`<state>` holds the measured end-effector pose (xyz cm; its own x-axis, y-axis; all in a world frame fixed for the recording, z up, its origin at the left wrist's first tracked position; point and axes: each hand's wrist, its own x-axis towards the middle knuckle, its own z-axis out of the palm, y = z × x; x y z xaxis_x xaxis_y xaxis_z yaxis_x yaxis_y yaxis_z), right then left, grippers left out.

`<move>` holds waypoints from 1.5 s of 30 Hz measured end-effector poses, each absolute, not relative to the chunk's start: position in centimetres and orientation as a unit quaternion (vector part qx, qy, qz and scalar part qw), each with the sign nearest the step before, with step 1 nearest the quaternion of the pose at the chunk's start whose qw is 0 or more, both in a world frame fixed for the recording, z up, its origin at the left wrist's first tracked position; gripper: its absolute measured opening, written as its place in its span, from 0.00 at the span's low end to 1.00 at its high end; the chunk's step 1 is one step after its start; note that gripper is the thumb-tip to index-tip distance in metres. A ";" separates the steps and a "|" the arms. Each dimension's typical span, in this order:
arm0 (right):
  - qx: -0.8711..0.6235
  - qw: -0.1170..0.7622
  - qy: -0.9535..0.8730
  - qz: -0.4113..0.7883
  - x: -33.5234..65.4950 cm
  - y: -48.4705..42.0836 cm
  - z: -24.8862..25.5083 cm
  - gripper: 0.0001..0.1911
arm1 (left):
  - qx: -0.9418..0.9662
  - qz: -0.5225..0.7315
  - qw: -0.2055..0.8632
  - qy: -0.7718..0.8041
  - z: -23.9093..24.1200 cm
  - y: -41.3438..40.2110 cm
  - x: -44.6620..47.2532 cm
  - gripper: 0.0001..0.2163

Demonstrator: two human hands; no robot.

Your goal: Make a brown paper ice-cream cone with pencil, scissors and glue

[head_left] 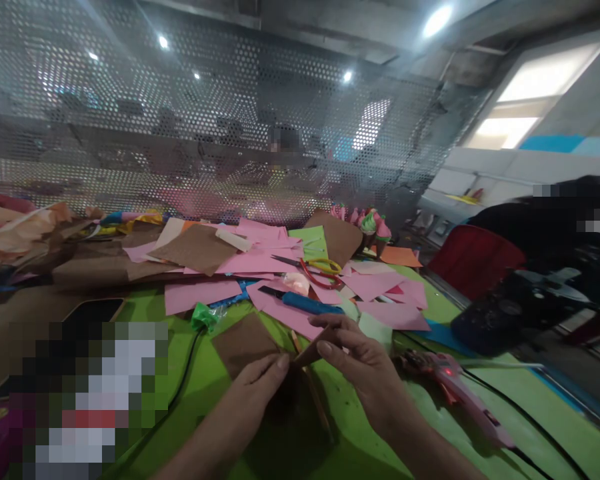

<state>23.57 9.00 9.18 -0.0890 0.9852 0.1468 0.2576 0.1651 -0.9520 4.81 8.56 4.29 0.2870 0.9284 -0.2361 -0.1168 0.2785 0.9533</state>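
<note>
My left hand [263,380] and my right hand [357,363] meet low in the middle of the head view, over a green table [195,400]. Both pinch a small folded piece of brown paper [313,350] between thumb and fingers. The right hand grips its upper edge, the left hand its lower left side. A larger brown paper sheet [243,341] lies flat just left of the hands. A thin pencil-like stick [314,393] lies under them.
Pink paper sheets [285,263], a blue utility knife [305,303], red-and-yellow scissors [320,270] and a pink glue gun [455,387] with a black cord lie around. A phone [93,310] rests left. A perforated metal screen [205,120] stands behind. Another person sits at right.
</note>
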 end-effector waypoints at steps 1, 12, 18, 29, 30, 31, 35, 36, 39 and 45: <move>-0.501 0.444 -0.620 0.409 23.5 8.9 9.2 0.10 | 0.461 0.386 0.671 0.434 4.5 8.4 4.8 0.20; -0.483 0.430 -0.647 0.405 23.4 8.7 9.3 0.11 | 0.485 0.343 0.680 0.430 4.6 8.5 5.0 0.26; -0.483 0.407 -0.676 0.379 23.1 8.5 8.7 0.08 | 0.479 0.352 0.684 0.424 5.2 8.1 4.7 0.25; -0.512 0.398 -0.688 0.326 22.9 8.3 9.1 0.05 | 0.478 0.321 0.697 0.428 4.9 8.5 5.3 0.31; -0.513 0.398 -0.687 0.326 22.9 8.3 9.1 0.06 | 0.481 0.329 0.694 0.423 4.9 8.4 5.3 0.29; -0.514 0.396 -0.687 0.327 22.9 8.3 9.2 0.06 | 0.484 0.340 0.690 0.417 4.9 8.4 5.3 0.27; -0.521 0.391 -0.683 0.330 23.0 8.3 9.3 0.08 | 0.487 0.369 0.689 0.390 5.0 8.3 5.3 0.21; -0.521 0.394 -0.681 0.331 23.0 8.3 9.3 0.09 | 0.479 0.360 0.695 0.398 5.0 8.3 5.3 0.23; -0.518 0.405 -0.673 0.338 23.2 8.3 9.3 0.11 | 0.454 0.326 0.704 0.439 5.2 8.2 5.2 0.28; -0.524 0.386 -0.686 0.326 23.2 8.3 9.3 0.07 | 0.404 0.362 0.714 0.443 5.8 8.0 5.4 0.33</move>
<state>23.16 8.32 9.29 -0.1536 0.9701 0.1881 0.4674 0.2391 -0.8511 5.43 8.02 5.78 0.3460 0.8746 -0.3397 -0.1591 0.4115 0.8974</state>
